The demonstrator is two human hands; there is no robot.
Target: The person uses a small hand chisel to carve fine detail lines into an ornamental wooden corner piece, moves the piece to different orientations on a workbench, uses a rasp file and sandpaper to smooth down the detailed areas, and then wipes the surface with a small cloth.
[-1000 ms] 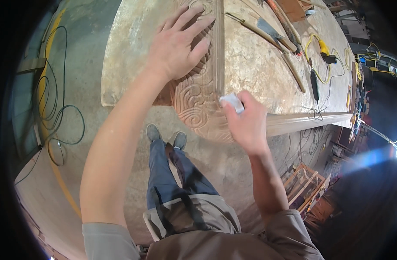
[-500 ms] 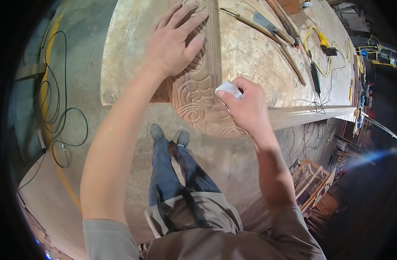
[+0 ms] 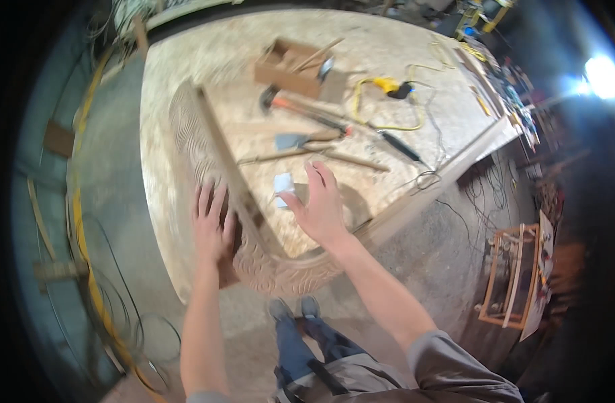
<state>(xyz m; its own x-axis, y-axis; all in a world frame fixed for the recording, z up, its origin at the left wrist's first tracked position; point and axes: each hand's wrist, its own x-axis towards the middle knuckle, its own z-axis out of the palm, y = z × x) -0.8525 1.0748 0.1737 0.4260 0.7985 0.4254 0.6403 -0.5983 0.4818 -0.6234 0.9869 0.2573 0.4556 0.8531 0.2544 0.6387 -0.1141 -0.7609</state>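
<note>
A carved wooden frame piece (image 3: 274, 272), with curling relief, bends in an L along the table's near and left parts. My left hand (image 3: 215, 225) rests on its left arm with fingers spread. Inside the bend, my right hand (image 3: 317, 208) is open above the tabletop, thumb and fingers apart. Beside its thumb lies a small white folded pad (image 3: 283, 189); blur hides whether the thumb still touches it. Just beyond are a scraper (image 3: 291, 141) with a grey-blue blade and a long thin wooden-handled tool (image 3: 358, 160).
Farther back on the worktable (image 3: 207, 57) are a hammer (image 3: 270, 99), a brown open box (image 3: 287, 75) and a yellow power tool or plug (image 3: 388, 85) with a yellow cord. A slatted wooden frame (image 3: 512, 275) stands at right. Dark cables (image 3: 113, 255) lie on the left floor.
The view has tilted up, showing more of the table. My right hand has left the carved edge, moved over the tabletop and opened from its grip on the white pad. My left hand stays on the carving.
</note>
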